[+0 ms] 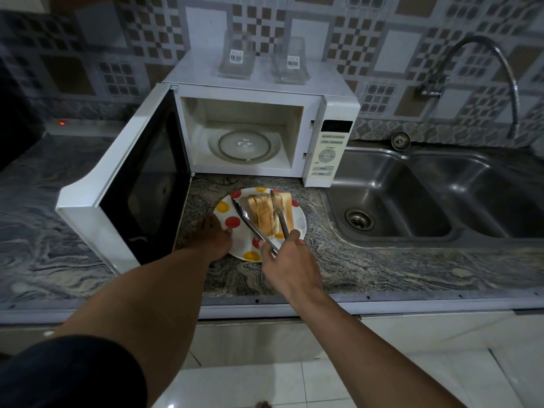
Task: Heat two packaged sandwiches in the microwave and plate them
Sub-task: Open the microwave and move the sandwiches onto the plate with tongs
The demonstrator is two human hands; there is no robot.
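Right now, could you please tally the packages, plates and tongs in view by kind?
Clear plastic packages: 2
Polka-dot plate: 1
Metal tongs: 1
Total: 4

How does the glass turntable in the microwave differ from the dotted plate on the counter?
The turntable is clear glass; the plate is white with red and yellow dots. The turntable is bare, while the plate carries the sandwiches. The turntable lies inside the open microwave, the plate on the counter before it. Both are round.
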